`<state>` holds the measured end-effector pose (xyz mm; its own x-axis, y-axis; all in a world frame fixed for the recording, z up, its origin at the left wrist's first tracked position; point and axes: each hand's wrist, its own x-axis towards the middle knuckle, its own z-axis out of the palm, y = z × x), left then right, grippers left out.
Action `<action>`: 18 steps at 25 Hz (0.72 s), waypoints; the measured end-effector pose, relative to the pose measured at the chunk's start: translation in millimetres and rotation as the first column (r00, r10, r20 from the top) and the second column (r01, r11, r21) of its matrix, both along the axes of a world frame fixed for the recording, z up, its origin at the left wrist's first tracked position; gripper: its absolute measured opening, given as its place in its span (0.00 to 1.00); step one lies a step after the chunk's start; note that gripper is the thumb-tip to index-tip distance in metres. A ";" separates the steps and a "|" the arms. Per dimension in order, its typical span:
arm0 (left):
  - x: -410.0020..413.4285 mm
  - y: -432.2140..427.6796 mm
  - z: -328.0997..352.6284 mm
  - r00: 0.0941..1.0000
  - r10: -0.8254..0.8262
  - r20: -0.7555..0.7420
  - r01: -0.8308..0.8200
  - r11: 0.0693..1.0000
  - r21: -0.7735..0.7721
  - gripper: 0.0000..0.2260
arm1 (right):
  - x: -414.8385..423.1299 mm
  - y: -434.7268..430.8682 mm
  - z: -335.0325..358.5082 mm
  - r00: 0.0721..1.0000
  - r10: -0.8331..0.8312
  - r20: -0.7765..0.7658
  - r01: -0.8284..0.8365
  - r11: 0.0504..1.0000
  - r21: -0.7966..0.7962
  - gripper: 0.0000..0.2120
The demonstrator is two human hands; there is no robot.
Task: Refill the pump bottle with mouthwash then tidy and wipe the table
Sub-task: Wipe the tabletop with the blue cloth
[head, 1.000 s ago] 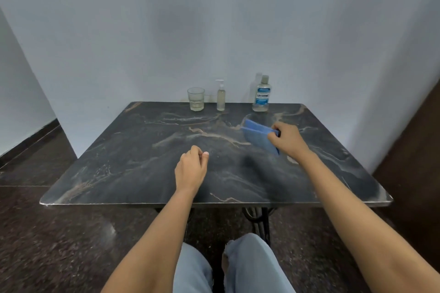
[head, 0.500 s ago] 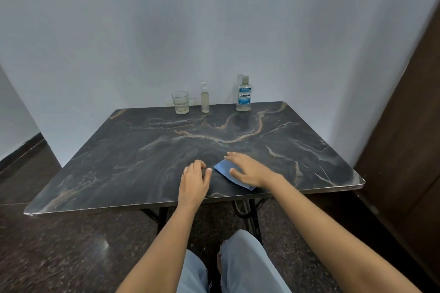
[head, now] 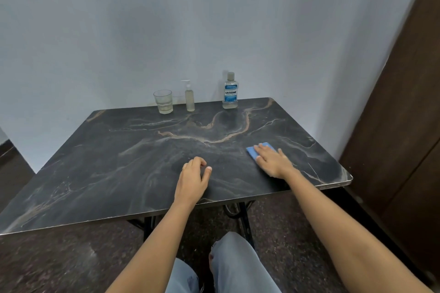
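Right grip: my right hand [head: 273,162] lies flat, fingers spread, pressing the blue cloth [head: 259,148] onto the worktop [head: 142,150]; it pins the cloth rather than clasping it.
Left grip: my left hand [head: 194,179] rests on the worktop near its front edge, fingers loosely curled under, thumb out, with nothing in it that I can see.
Hidden: most of the cloth is under my right palm; only its far edge and left corner show, so I cannot tell how it is folded.
Cut off: the near left corner of the worktop runs out of view, and both my arms leave the bottom edge.
Hard to read: the small print under the brand name on the mouthwash bottle [head: 230,91] is too fine to make out.
Pump bottle: the pump bottle [head: 189,97] stands upright at the back edge, clear, holding pale yellowish liquid up to about its shoulder, white pump head on.
Neighbours: the glass [head: 163,101] stands just left of it with a little liquid in the bottom; the mouthwash bottle stands apart to its right, capped.
Change: half a second ago the cloth was near the front middle, just beside my left hand; now it sits well to the right, near the right edge. My left hand has stayed put.
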<state>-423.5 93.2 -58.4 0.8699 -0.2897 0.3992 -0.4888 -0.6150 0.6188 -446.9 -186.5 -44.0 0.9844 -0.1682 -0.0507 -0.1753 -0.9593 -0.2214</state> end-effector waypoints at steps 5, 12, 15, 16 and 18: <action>7.3 -9.3 -0.2 0.998 -0.058 0.026 0.055 0.994 0.097 0.09 | -2.2 -18.9 -2.8 0.952 -0.304 0.030 0.303 0.953 0.030 0.25; 12.4 -8.6 -8.7 1.000 0.021 0.016 -0.022 0.997 0.071 0.15 | 7.7 85.6 -7.0 0.960 0.280 0.009 -0.279 0.959 -0.041 0.24; 21.7 15.3 -2.8 0.996 0.083 0.042 -0.086 0.993 0.081 0.18 | 42.0 61.2 -1.1 0.965 0.260 -0.042 -0.261 0.965 -0.033 0.24; 26.5 29.0 -1.0 0.992 0.109 0.056 -0.114 0.990 0.082 0.18 | 52.3 46.6 0.1 0.980 0.194 -0.050 -0.196 0.980 -0.036 0.24; 38.0 63.8 2.9 0.979 0.192 0.068 -0.197 0.977 0.076 0.19 | 66.2 16.1 0.2 0.999 0.026 -0.037 -0.028 0.999 -0.039 0.25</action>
